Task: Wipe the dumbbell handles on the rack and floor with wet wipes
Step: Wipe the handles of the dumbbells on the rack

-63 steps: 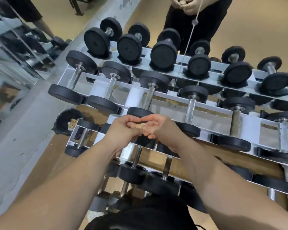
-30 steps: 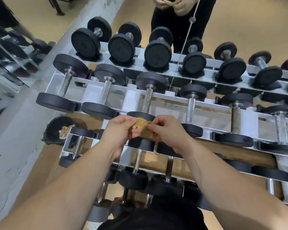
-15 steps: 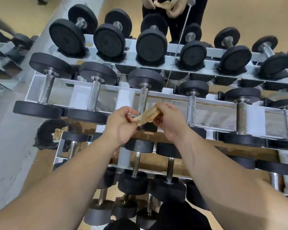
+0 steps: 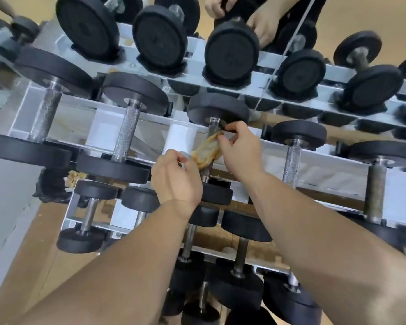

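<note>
A white three-tier dumbbell rack (image 4: 181,137) holds black dumbbells with knurled metal handles. A stained, yellowish wet wipe (image 4: 206,151) lies stretched against the handle of the middle-tier dumbbell (image 4: 212,129). My left hand (image 4: 176,177) pinches the wipe's lower end. Its upper end is pinched by my right hand (image 4: 239,151), close under the dumbbell's far black head (image 4: 217,109). The handle's middle is hidden by the wipe and my fingers.
Another person stands behind the rack, hands (image 4: 263,24) on a top-tier dumbbell (image 4: 231,52). A black bag with used wipes (image 4: 54,181) lies on the floor at the left. More dumbbells (image 4: 239,285) fill the bottom tier. A thin cord (image 4: 288,43) hangs across the view.
Both hands moved forward and up with the wipe, unfolding it and laying it against the middle-tier handle. The view closed in on the rack. The other person's hands came down onto a top-tier dumbbell.
</note>
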{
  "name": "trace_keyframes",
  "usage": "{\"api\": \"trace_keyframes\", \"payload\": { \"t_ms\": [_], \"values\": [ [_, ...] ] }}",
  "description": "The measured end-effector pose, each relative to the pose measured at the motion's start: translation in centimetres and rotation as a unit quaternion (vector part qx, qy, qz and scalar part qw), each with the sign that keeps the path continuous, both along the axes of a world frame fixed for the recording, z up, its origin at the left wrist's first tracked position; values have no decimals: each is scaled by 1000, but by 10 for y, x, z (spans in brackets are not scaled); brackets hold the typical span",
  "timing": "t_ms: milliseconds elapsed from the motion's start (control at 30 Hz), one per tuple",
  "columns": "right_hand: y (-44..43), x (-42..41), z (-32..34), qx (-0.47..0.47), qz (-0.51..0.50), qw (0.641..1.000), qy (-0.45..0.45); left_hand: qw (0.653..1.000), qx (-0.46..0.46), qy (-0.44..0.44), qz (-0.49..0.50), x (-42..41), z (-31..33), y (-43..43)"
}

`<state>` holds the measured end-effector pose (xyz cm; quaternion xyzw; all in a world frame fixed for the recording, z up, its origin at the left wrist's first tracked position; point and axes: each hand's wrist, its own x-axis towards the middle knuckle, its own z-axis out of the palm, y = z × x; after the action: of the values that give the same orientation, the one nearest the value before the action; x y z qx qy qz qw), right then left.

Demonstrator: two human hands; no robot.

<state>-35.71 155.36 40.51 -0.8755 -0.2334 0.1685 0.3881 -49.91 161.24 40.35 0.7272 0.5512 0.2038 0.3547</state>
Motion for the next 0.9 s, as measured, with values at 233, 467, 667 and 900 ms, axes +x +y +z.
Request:
{"api": "trace_keyframes", "payload": {
  "t_ms": [233,467,667,900],
  "values": [
    [-10,-14,-9,-73,236,953,-175,996,67,-51,-33,-2,-2,-1],
    [17,12,1,-89,224,950,-198,995,84,-35,-31,-3,-4,-2],
    [-14,-9,-12,-4,345,926,-152,995,82,-51,-37,-4,-6,1],
    [24,22,-3,-43,254,939,-226,992,92,-72,-43,-5,-8,1]
  ]
}}
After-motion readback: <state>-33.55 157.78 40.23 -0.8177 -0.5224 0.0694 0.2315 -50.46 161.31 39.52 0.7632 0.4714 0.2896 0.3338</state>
